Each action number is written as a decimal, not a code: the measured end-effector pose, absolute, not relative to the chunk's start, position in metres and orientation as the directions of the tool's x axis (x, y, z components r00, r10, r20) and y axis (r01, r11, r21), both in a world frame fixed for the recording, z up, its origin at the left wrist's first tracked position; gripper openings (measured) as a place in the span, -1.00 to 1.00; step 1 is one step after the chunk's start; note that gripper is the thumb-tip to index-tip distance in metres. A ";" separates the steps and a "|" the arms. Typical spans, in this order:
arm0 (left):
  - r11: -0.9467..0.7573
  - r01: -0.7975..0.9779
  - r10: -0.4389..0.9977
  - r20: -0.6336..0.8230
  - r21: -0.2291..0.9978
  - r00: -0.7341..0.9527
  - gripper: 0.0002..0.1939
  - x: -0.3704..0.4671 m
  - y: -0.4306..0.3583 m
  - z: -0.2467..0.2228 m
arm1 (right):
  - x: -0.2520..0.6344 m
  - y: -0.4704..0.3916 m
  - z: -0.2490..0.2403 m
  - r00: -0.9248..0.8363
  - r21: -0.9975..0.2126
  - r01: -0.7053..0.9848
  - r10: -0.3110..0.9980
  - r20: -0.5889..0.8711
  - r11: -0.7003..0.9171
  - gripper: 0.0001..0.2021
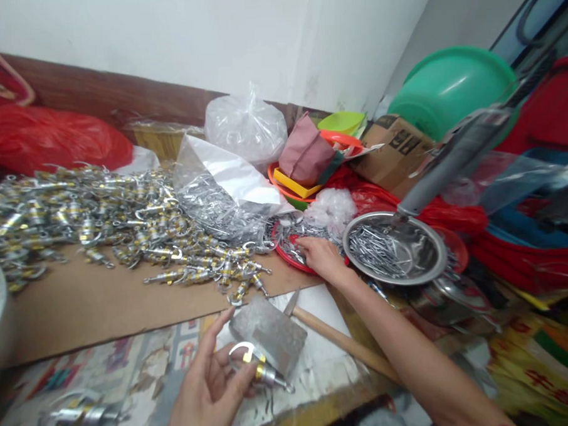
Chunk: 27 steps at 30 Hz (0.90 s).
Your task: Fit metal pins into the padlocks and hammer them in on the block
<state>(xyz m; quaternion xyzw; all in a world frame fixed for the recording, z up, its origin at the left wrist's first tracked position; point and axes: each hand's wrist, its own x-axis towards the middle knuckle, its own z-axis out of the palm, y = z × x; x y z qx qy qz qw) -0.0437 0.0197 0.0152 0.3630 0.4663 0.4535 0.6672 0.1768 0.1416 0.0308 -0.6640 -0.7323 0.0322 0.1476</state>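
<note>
In my left hand [211, 382] is a silver hook fitting [261, 368] with a brass-coloured collar, gripped between thumb and fingers near the table's front. Just behind it lies a flat grey metal block [269, 333]. A hammer [341, 336] with a wooden handle rests at the block's right. My right hand [321, 256] reaches into a red tray [290, 258] of small metal parts, fingers bent together at the tips; what they pinch is too small to make out. Beside that hand stands a steel bowl [393, 249] with metal pins in it.
A large heap of similar hook fittings [95, 208] covers the cardboard [104, 309] on the left. A clear bag of metal pins [213, 206] lies behind. One loose fitting [81, 418] sits front left. A grey metal lever [455, 155] slants above the steel bowl.
</note>
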 end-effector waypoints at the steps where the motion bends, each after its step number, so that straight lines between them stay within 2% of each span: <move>1: 0.325 -0.274 0.943 -0.287 0.905 0.171 -0.22 -0.042 0.020 0.016 | 0.181 0.152 0.027 -0.066 -0.228 0.968 0.986 0.152 0.100 -0.76; 5: 0.302 -0.302 0.951 -0.263 0.904 0.166 -0.21 -0.036 0.018 0.015 | 0.186 0.167 0.013 -0.036 -0.189 0.980 0.990 0.136 0.062 -0.76; 9: 0.289 -0.309 0.957 -0.272 0.906 0.097 -0.20 -0.036 0.020 0.009 | 0.196 0.165 0.010 0.005 -0.260 0.965 0.983 0.185 0.044 -0.74; 13: 0.257 -0.348 0.964 -0.264 0.902 0.028 -0.18 -0.038 0.023 0.001 | 0.197 0.148 0.019 0.050 -0.401 0.915 0.974 0.219 0.043 -0.77; 15: 0.256 -0.359 0.963 -0.268 0.897 0.016 -0.16 -0.038 0.023 -0.002 | 0.184 0.125 0.024 0.030 -0.509 0.857 0.978 0.208 0.082 -0.76; 18: 0.265 -0.376 0.959 -0.282 0.888 0.009 -0.12 -0.037 0.022 -0.005 | 0.155 0.080 0.027 -0.119 -0.730 0.640 0.969 0.214 0.240 -0.87; 19: 0.263 -0.381 0.959 -0.282 0.886 0.006 -0.13 -0.036 0.022 -0.006 | 0.146 0.066 0.027 -0.201 -0.760 0.569 0.949 0.242 0.314 -0.90; 21: 0.246 -0.387 0.963 -0.268 0.889 -0.001 -0.15 -0.036 0.021 -0.008 | 0.132 0.044 0.025 -0.343 -0.724 0.495 0.874 0.344 0.480 -0.86; 23: 0.220 -0.389 0.971 -0.238 0.895 0.001 -0.17 -0.035 0.021 -0.010 | 0.126 0.032 0.023 -0.440 -0.609 0.514 0.795 0.418 0.604 -0.78; 25: 0.201 -0.394 0.976 -0.217 0.897 0.005 -0.19 -0.034 0.020 -0.012 | 0.124 0.027 0.023 -0.475 -0.520 0.573 0.774 0.419 0.633 -0.76; 27: 0.196 -0.396 0.977 -0.212 0.897 0.003 -0.21 -0.034 0.020 -0.012 | 0.124 0.028 0.027 -0.480 -0.504 0.623 0.802 0.357 0.597 -0.80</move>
